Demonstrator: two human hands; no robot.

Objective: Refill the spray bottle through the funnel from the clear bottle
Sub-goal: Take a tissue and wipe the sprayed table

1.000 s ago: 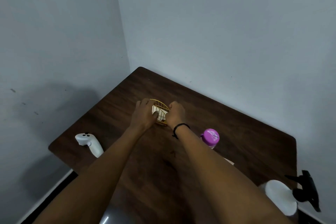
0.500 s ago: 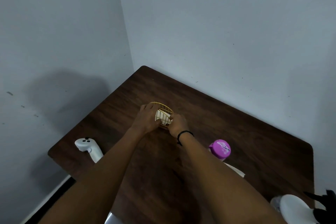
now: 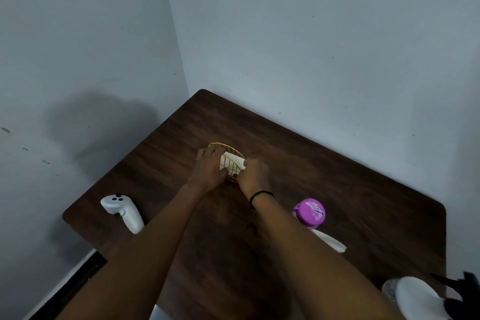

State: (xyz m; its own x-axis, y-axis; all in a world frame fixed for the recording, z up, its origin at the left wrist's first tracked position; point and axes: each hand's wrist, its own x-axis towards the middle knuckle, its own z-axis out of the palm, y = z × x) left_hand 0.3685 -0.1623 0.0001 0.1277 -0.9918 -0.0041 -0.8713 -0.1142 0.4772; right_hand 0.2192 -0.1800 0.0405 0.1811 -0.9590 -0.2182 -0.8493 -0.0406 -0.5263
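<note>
Both arms stretched forward over desk [image 3: 337, 163]. Left hand [image 3: 210, 169] grips yellow wire basket [image 3: 228, 147] rim; right hand [image 3: 253, 173] pinches white item [image 3: 230, 162] inside. Spray bottle [image 3: 420, 296] near right, behind hands. Purple-lidded bottle [image 3: 310, 212] beside right forearm; its print unreadable.

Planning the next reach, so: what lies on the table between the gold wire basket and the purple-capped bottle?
In the head view, only the right hand and its wristband lie between the wire basket and the purple-capped bottle; otherwise bare table.

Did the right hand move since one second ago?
Yes. Judged against the wire basket, the right hand, gripping the white thing, slid slightly toward the person along the basket's right side.
</note>
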